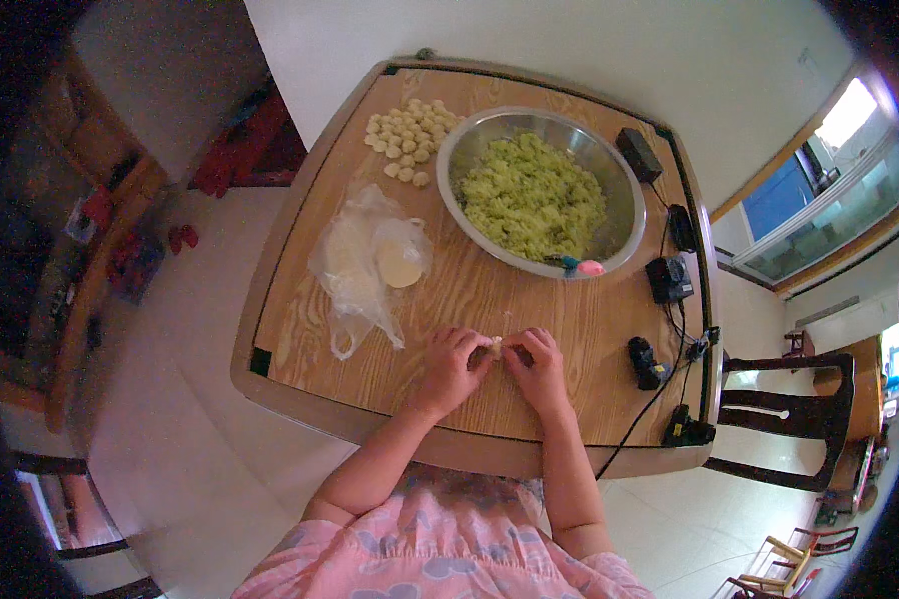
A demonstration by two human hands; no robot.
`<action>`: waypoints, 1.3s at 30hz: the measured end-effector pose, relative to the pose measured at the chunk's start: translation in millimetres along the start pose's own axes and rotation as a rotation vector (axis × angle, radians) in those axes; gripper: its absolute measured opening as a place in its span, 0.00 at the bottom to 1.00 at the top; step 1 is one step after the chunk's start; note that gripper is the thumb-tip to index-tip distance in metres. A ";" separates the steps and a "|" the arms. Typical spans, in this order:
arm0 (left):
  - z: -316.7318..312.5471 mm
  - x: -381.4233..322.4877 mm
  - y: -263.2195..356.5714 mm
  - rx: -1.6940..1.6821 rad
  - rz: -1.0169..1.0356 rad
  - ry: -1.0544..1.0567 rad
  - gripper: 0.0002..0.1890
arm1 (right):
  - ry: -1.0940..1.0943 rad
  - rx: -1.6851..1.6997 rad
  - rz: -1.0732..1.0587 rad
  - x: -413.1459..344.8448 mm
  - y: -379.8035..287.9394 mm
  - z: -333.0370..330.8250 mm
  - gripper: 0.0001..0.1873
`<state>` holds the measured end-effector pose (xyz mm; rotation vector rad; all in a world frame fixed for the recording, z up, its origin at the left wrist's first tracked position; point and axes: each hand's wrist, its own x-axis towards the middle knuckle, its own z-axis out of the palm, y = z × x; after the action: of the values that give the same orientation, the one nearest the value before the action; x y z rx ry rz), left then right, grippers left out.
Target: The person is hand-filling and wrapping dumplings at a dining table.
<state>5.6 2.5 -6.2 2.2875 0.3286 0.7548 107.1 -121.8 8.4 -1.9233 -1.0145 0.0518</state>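
My left hand (pixel 455 367) and my right hand (pixel 532 367) meet over the wooden table, pinching a small pale piece of dough (pixel 497 347) between thumbs and fingertips. Beyond them stands a wide steel bowl (pixel 449 206) with shredded green filling (pixel 532 195) in it. A utensil's pink and teal handle (pixel 586 267) rests at the bowl's near rim. Many small pleated dumplings (pixel 412 135) are clustered at the table's far left. Nearer, a clear plastic bag (pixel 356 254) lies on the table, with a stack of round pale wrappers (pixel 399 263) in or under the plastic.
Along the table's right edge lie a black box (pixel 639 155), a black power adapter (pixel 669 279), more black devices (pixel 648 365) and a cable (pixel 640 419) running off the near edge. A dark wooden chair (pixel 786 415) stands to the right of the table (pixel 322 397).
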 end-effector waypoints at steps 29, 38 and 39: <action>-10.1 1.1 0.3 0.057 0.026 -0.071 0.17 | -0.070 0.017 -0.002 2.4 -3.2 -3.4 0.10; -7.8 3.8 -2.7 0.050 0.056 -0.098 0.16 | -0.046 0.041 -0.045 1.7 5.0 2.3 0.08; -7.3 4.1 -2.7 0.043 0.056 -0.104 0.16 | -0.046 0.048 -0.054 1.4 6.4 2.3 0.07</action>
<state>4.3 10.2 -2.0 2.3754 0.2357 0.6592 111.1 -120.6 2.8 -1.8582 -1.0859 0.0892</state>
